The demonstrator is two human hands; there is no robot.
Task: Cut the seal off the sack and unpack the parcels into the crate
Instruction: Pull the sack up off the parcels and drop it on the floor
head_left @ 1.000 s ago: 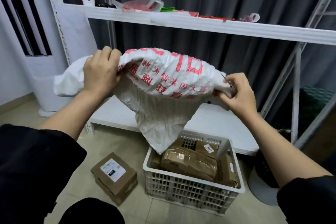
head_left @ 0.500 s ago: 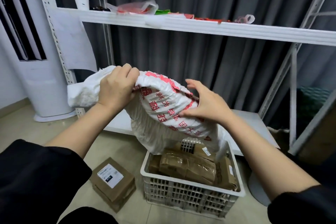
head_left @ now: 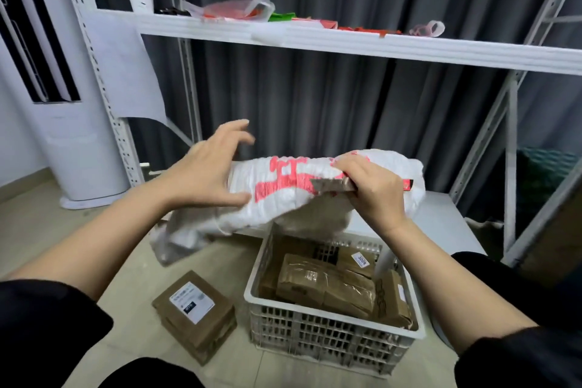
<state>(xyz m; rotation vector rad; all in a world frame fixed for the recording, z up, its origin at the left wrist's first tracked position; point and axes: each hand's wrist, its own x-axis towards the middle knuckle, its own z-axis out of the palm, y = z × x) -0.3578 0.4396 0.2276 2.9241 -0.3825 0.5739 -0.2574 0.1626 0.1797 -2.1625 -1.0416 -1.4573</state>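
The white woven sack [head_left: 283,186] with red print hangs crumpled and limp above the white slatted crate [head_left: 330,312]. My right hand [head_left: 374,189] grips a bunched fold of the sack at its right end, with a flat cutter-like tool with a red end [head_left: 333,184] in the same grip. My left hand [head_left: 204,173] hovers at the sack's left end with fingers spread, its thumb touching the fabric. Several brown taped parcels [head_left: 324,287] lie in the crate. One brown labelled box [head_left: 195,315] sits on the floor left of the crate.
A white metal rack stands behind, its low shelf [head_left: 441,224] just beyond the crate and its upper shelf [head_left: 346,41] holding bags and a cup. A white tower unit [head_left: 78,151] stands at the left. Dark curtains hang behind.
The sack has been gathered and swung to the right, over the crate. My left hand has let go of it and opened. My right hand has closed on a fold of it.
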